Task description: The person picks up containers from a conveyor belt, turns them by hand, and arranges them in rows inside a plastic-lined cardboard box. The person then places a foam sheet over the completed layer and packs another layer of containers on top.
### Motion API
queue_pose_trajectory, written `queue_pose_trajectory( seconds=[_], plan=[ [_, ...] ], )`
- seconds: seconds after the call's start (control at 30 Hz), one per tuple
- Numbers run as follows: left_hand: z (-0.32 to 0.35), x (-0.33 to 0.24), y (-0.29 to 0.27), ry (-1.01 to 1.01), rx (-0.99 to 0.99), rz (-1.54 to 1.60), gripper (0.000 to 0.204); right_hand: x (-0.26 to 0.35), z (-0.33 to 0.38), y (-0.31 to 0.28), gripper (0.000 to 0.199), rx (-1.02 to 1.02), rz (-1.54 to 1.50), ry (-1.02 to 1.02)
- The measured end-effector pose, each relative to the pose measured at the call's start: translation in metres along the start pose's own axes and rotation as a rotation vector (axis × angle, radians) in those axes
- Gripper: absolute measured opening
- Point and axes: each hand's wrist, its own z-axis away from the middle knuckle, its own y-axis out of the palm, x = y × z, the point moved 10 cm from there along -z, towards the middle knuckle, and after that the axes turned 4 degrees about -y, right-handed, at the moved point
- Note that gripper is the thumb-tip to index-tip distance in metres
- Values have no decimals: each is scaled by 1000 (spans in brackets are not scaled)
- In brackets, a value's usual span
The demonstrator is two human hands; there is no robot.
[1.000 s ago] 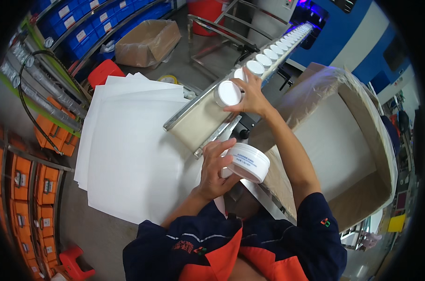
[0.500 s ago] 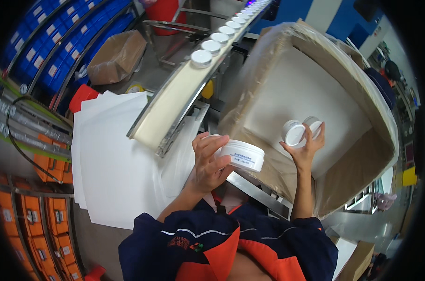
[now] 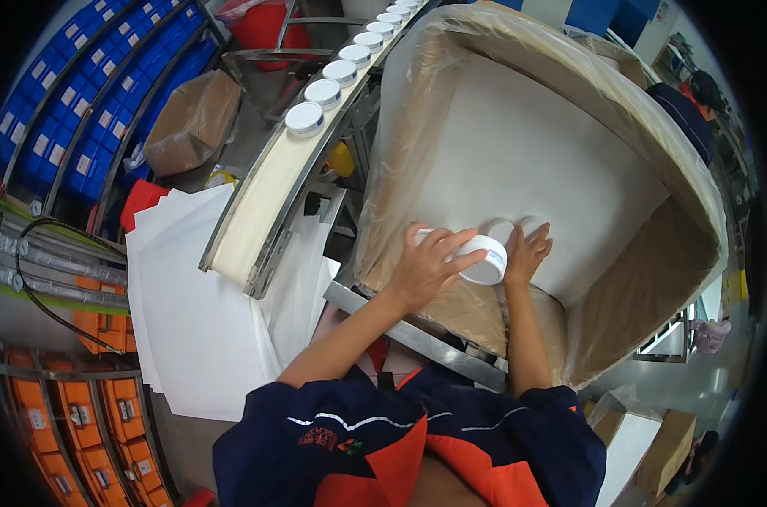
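Left hand (image 3: 424, 269) grips round, smooth white jar (image 3: 483, 258).

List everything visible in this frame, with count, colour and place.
jar: one, white, held over the box by the left hand
jars in box: two, white, under the right hand
box: one large, brown, plastic-lined, right
belt jars: at least seven, white-lidded, in a row
belt: one, cream, centre
paper sheets: a stack, white, left
crates: many, blue, upper left
bins: several, orange, lower left
left hand: fingers around the jar
right hand: on the jars in box
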Motion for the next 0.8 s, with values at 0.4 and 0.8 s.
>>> queue_pose_trajectory(
  seconds=[0.4,0.8],
  plan=[
    [0,139,163,169,367,-386,49,11,6,7,93,253,132,114],
    [19,170,148,-334,417,-274,67,-33,23,6,83,593,241,370]
  ],
)
